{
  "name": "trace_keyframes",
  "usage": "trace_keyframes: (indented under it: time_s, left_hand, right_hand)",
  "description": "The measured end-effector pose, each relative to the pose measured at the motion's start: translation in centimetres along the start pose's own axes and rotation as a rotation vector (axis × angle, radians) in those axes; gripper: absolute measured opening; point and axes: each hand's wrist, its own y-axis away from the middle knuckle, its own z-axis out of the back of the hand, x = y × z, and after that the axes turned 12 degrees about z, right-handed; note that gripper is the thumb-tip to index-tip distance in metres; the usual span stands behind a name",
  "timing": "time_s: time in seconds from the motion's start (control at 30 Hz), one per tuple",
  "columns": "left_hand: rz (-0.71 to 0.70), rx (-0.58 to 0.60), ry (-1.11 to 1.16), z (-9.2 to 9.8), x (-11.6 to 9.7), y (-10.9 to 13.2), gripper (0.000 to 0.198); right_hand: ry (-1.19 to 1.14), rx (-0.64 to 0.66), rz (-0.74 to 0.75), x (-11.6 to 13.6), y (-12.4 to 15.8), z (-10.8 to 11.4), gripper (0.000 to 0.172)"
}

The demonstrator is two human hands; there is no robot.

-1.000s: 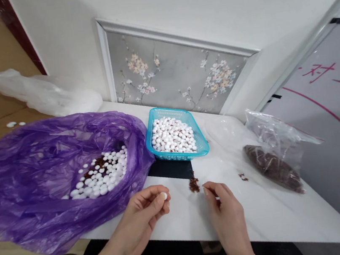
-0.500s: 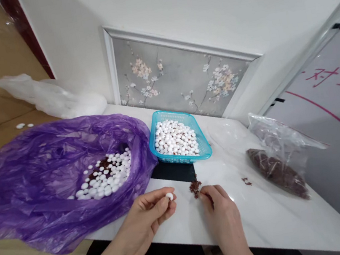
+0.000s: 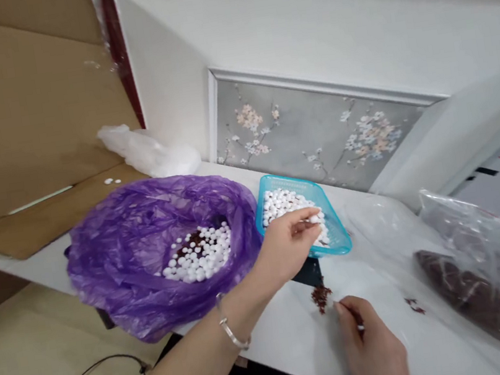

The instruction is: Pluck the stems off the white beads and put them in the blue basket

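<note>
My left hand (image 3: 289,244) is over the turquoise plastic basket (image 3: 340,240), with thumb and fingers pinched around a small white ball (image 3: 315,219). White balls mixed with brown bits fill much of that basket. Lower right, my right hand (image 3: 371,338) is closed just above the white tabletop, beside a small heap of reddish-brown shreds (image 3: 321,297). A speck of white shows between its curled fingers, too small to name. To the left, an open purple plastic bag (image 3: 117,239) holds many white balls (image 3: 202,260) and some brown shreds.
A clear bag of brown material (image 3: 477,297) lies on the right of the white table (image 3: 295,337). Cardboard (image 3: 28,120) and a white plastic bag (image 3: 151,152) stand back left. A framed flower panel (image 3: 297,124) is on the wall behind.
My left hand has moved forward and right, from above the table to over the basket. My right hand stays near the brown shreds. The camera view has swung left.
</note>
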Motion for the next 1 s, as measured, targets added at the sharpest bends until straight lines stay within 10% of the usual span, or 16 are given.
trace_keyframes:
  time_s: [0.17,0.53,1.0]
  left_hand:
    - [-0.055,-0.057,-0.157,3.2,0.0,-0.7,0.05]
    - [0.199,-0.132,-1.227,19.2,-1.9,6.3,0.034]
    - [0.17,-0.048,-1.235,19.7,1.4,5.5,0.025]
  right_hand:
    - [-0.045,-0.101,0.056,-0.3,0.1,-0.3,0.032]
    - [-0.008,-0.093,0.113,0.5,0.2,0.0,0.028]
    - [0.033,-0.088,0.129,0.2,0.2,-0.5,0.03]
